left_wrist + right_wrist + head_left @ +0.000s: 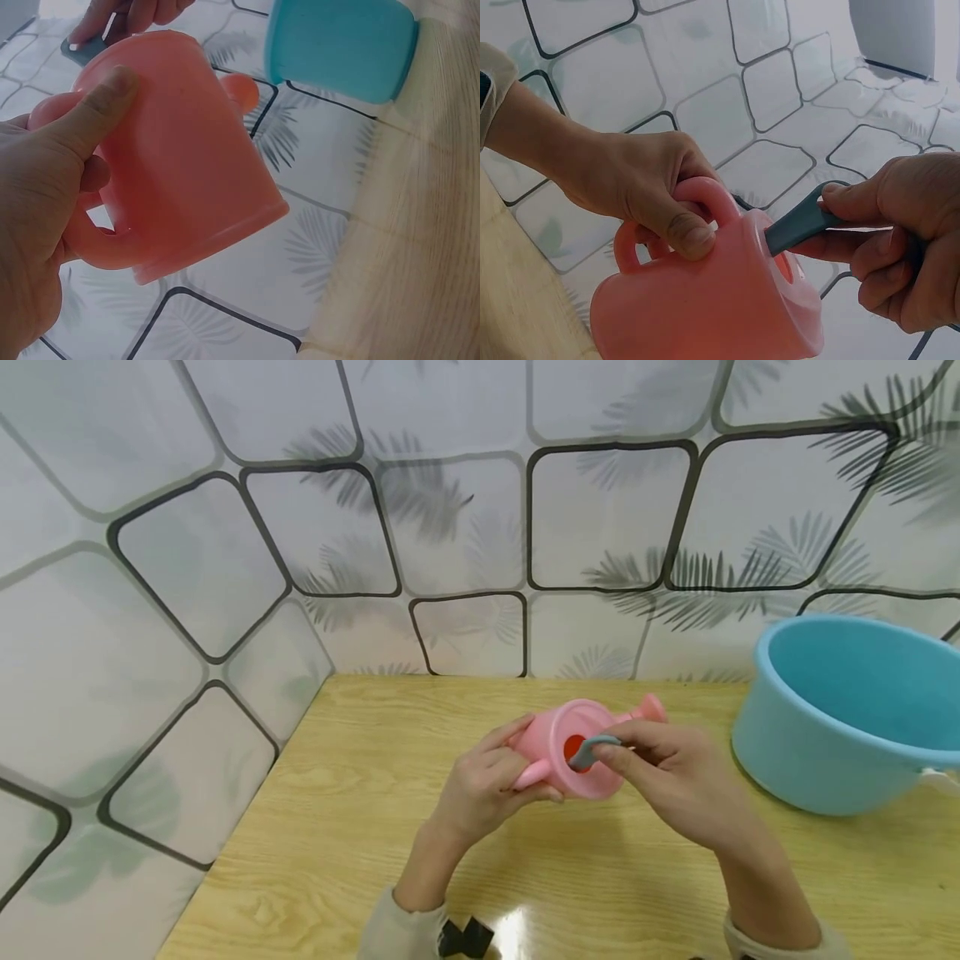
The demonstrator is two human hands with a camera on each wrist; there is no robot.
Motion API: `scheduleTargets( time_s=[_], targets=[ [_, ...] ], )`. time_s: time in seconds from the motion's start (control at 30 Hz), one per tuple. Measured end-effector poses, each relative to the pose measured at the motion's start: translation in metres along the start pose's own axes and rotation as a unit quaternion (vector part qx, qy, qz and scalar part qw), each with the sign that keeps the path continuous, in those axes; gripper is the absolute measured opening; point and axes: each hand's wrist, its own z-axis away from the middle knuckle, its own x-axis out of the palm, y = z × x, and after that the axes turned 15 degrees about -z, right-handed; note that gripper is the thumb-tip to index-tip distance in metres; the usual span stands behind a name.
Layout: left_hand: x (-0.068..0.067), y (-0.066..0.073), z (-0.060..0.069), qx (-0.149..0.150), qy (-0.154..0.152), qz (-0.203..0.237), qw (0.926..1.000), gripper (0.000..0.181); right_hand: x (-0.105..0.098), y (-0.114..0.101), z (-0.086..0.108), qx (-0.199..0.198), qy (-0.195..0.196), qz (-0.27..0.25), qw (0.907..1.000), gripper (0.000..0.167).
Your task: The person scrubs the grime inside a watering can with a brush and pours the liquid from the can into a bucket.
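Observation:
A pink watering can [536, 739] is held tilted above the table, its round top opening facing the head camera. My left hand [483, 785] grips it by the handle, with the thumb on the can's body [180, 157] in the left wrist view. Between thumb and fingers, my right hand [678, 781] pinches a grey-blue object [802, 217]. Its far end is at the can's opening, partly inside the rim. The can's spout [648, 708] points right, behind my right hand. The full shape of the grey-blue object is hidden by my fingers.
A large light-blue bucket [817, 752] with a white handle piece stands on the wooden table [300, 860] at the right. Behind and to the left rises a wall [465, 527] with a pattern of dark outlines and leaves.

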Motion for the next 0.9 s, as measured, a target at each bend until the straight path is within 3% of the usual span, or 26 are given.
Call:
scheduleTargets(
  time_s=[0.4, 0.63, 0.9],
  targets=[
    [-0.0023, -0.0007, 0.0007, -0.008, -0.006, 0.005, 0.9999, 0.034, 0.0022, 0.0049, -0.0007, 0.001, -0.011, -0.021, 0.9997, 0.022],
    [-0.001, -0.003, -0.001, -0.002, -0.004, -0.005, 1.0, 0.037, 0.0036, 0.0052, -0.0017, -0.02, -0.005, -0.029, 0.9994, 0.019],
    [-0.0016, -0.0027, 0.001, -0.008, -0.008, -0.012, 0.9999, 0.04, 0.0049, 0.0054, -0.0013, -0.014, 0.002, -0.005, 0.9999, 0.02]
  ],
)
